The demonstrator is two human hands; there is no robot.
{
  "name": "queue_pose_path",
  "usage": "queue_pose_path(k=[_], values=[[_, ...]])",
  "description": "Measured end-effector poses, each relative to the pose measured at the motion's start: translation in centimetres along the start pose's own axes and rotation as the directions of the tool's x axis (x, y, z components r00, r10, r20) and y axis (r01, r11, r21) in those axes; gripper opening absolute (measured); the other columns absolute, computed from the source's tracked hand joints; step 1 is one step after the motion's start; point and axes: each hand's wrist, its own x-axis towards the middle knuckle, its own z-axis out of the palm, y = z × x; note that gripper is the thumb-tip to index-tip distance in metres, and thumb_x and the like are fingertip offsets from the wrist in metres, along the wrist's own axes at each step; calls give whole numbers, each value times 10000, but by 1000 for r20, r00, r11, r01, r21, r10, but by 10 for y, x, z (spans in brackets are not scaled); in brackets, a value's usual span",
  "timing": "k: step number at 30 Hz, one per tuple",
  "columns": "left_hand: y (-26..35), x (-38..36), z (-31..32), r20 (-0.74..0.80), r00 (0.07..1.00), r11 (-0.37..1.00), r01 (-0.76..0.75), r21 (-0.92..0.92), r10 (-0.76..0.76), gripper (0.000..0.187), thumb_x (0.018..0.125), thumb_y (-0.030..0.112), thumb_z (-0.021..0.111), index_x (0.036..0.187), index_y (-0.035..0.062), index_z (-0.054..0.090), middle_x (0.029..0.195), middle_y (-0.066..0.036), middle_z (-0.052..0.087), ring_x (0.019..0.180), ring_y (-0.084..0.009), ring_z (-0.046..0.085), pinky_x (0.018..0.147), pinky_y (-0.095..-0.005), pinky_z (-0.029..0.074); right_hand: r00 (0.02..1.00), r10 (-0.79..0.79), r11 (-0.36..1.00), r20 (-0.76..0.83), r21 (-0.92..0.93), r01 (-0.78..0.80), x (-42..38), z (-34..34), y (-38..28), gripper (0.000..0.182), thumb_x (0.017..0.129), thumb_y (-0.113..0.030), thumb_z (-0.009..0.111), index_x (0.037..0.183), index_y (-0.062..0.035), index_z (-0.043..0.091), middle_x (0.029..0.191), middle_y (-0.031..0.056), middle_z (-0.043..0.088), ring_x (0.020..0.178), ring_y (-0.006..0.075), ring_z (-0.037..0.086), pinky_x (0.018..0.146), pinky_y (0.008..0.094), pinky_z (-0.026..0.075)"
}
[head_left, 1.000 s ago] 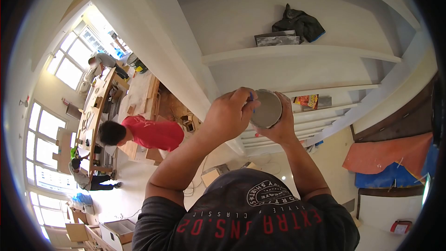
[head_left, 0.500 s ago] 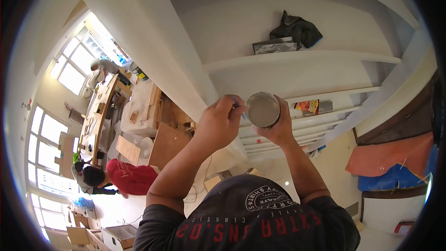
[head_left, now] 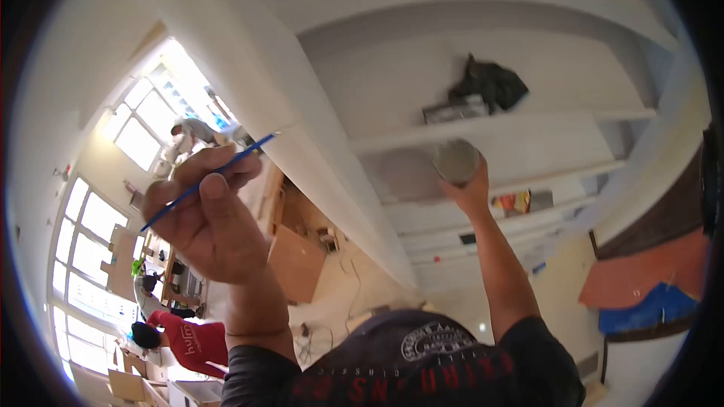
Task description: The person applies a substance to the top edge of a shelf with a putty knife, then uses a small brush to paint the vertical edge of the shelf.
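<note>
My left hand (head_left: pixel 215 211), raised at the left in front of the white column, pinches a thin blue brush (head_left: pixel 200 185) between thumb and fingers. The brush slants, with its tip up and to the right, near the column's edge. On the right, my right hand (head_left: pixel 473 190) grips a round container (head_left: pixel 455 161) from its side, in front of the white shelves. Greyish material shows in the container, though the view is blurred. Above it on a shelf lie a dark cloth (head_left: pixel 490 84) and a grey block-like object (head_left: pixel 455 109).
White shelves (head_left: pixel 543 124) curve across the right side, with a red and yellow packet (head_left: pixel 513 202) on one. A white column (head_left: pixel 302 120) stands between them and the room. Several people work at the left, one in a red shirt (head_left: pixel 194 341). Orange and blue sheets (head_left: pixel 648 275) lie far right.
My left hand has moved left and away from the container, carrying the brush. The container and my right hand have shifted slightly right and up. The whole view has shifted.
</note>
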Motion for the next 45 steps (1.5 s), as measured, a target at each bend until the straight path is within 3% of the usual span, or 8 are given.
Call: queue_pose_path(k=[5,9,13,14,15,31,37,45], values=[[30,111,-18,24,935,909,-350,227,354,368,1017,-120,572,1349,30,515,1113,-250,721,901,-259,760,825,-394,661,999,-5,998,-42,55,7,0,8,8,1029,614,-133,936,1503,-10,433,1399,190,575,1312,354,585,1115,449,472],[50,256,3,135,863,809,-504,303,488,190,1075,30,576,1206,-28,450,1042,-245,763,910,-269,781,847,-362,655,1000,1,991,20,137,-4,0,11,37,1104,589,-139,948,1531,-11,387,1431,205,538,1356,359,549,1150,463,440],[68,339,27,147,861,551,-434,712,488,353,1060,116,626,1273,-49,398,1029,-229,777,930,-300,787,859,-399,637,999,19,994,49,105,-24,0,6,32,1197,559,-163,980,1556,4,338,1455,217,508,1383,376,521,1166,472,427],[52,375,16,123,865,713,-475,515,487,451,1006,132,702,1363,49,439,1013,-143,738,905,-268,741,901,-405,606,998,24,995,52,100,-29,0,7,32,1221,552,-168,988,1561,7,324,1460,220,501,1387,380,516,1169,474,424],[55,387,20,139,859,646,-468,603,493,413,997,108,693,1325,31,454,998,-140,736,890,-254,742,880,-395,601,998,27,996,53,89,-32,0,8,35,1234,549,-168,993,1565,8,316,1467,223,496,1392,382,512,1169,476,424],[18,461,22,-10,846,580,-356,733,533,351,963,52,675,1262,-10,501,871,-123,725,843,-227,735,761,-370,574,999,17,1000,48,15,-18,-2,5,35,1210,551,-216,999,1544,-7,340,1441,233,523,1358,404,544,1146,484,446],[-4,479,24,-165,918,906,-302,297,360,329,985,38,629,1288,25,505,984,-152,733,861,-205,746,689,-310,588,998,42,999,52,11,-42,-2,4,29,1203,557,-220,994,1544,-5,338,1433,229,526,1353,393,549,1141,482,451],[-12,479,30,-96,879,768,-350,537,468,303,1008,56,587,1291,33,481,1005,-183,738,878,-271,761,763,-403,588,998,47,999,50,-10,-46,-2,5,35,1217,546,-266,994,1542,-4,345,1432,227,527,1351,402,547,1145,482,452]])
